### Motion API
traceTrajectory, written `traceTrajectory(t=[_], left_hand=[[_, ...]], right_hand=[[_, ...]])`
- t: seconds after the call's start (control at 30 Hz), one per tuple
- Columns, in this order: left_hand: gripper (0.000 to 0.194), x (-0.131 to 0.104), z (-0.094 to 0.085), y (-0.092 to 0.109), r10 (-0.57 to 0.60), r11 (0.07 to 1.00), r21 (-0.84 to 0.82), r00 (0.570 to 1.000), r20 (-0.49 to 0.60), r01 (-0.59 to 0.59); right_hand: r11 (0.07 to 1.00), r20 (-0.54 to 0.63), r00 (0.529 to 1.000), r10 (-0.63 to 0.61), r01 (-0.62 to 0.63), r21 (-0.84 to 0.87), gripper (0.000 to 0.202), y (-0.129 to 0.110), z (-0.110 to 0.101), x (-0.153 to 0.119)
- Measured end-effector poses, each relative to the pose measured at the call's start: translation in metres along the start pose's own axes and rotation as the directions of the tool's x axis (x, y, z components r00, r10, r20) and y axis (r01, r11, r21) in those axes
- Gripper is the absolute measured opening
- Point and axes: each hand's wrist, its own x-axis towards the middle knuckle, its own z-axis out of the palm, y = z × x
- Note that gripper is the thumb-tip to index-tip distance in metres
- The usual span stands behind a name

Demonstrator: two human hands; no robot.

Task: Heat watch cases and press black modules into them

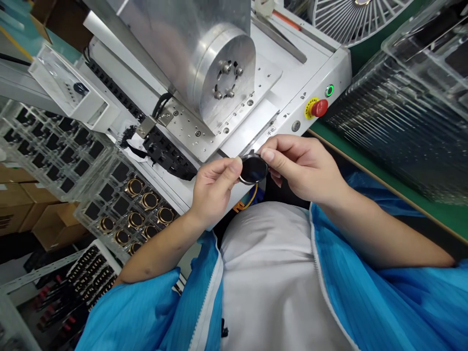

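Note:
Between my two hands is a round black watch case (253, 169) with a glossy dark face and a silver rim. The thumb and fingers of my left hand (215, 187) pinch its left edge. At its upper right edge, my right hand (302, 165) grips it between thumb and forefinger. The case is held in front of my body, just off the near edge of the white machine (265, 129). My fingertips cover parts of its rim on both sides.
A metal fixture with a round flange (226, 73) stands on the machine. To its right are a red emergency button (319, 108) and a green-lit button (329, 90). Clear trays (120, 207) with gold-rimmed watch cases lie at left; stacked trays (398, 107) stand right, near a fan (360, 19).

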Motion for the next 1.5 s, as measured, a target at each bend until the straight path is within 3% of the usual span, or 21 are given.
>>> traceTrajectory(t=[0.03, 0.1, 0.17, 0.23, 0.43, 1.0, 1.3, 1.5], left_hand=[[0.028, 0.0, -0.001, -0.001, 0.038, 0.999, 0.029, 0.999, -0.015, -0.037], [0.023, 0.0, -0.002, -0.004, 0.134, 0.987, 0.096, 0.99, -0.036, -0.13], [0.021, -0.001, -0.004, -0.007, 0.211, 0.969, 0.145, 0.976, -0.055, -0.202], [0.019, -0.001, -0.005, -0.009, 0.263, 0.951, 0.183, 0.963, -0.065, -0.248], [0.017, -0.002, -0.005, -0.014, 0.362, 0.91, 0.233, 0.931, -0.044, -0.342], [0.018, -0.001, -0.005, -0.015, 0.49, 0.844, 0.235, 0.871, 0.029, -0.483], [0.017, -0.001, -0.005, -0.017, 0.467, 0.867, 0.2, 0.884, -0.012, -0.456], [0.017, -0.002, -0.006, -0.015, 0.396, 0.904, 0.197, 0.916, -0.057, -0.379]], right_hand=[[0.99, -0.073, 0.993, -0.095, 0.086, -0.114, 0.029, 0.001, 0.001, 0.0], [0.904, -0.159, 0.936, -0.315, 0.245, -0.35, 0.017, 0.001, 0.002, 0.0], [0.797, -0.135, 0.878, -0.458, 0.339, -0.499, 0.01, 0.0, 0.003, -0.002], [0.73, -0.065, 0.86, -0.506, 0.387, -0.563, 0.014, -0.003, 0.003, -0.004], [0.595, 0.045, 0.816, -0.576, 0.456, -0.661, 0.015, 0.0, 0.003, -0.002], [0.572, 0.027, 0.776, -0.63, 0.486, -0.661, 0.013, 0.003, 0.013, 0.001], [0.611, 0.0, 0.79, -0.613, 0.474, -0.634, 0.016, 0.005, 0.018, 0.005], [0.572, 0.145, 0.796, -0.588, 0.536, -0.62, 0.012, 0.0, 0.004, 0.008]])
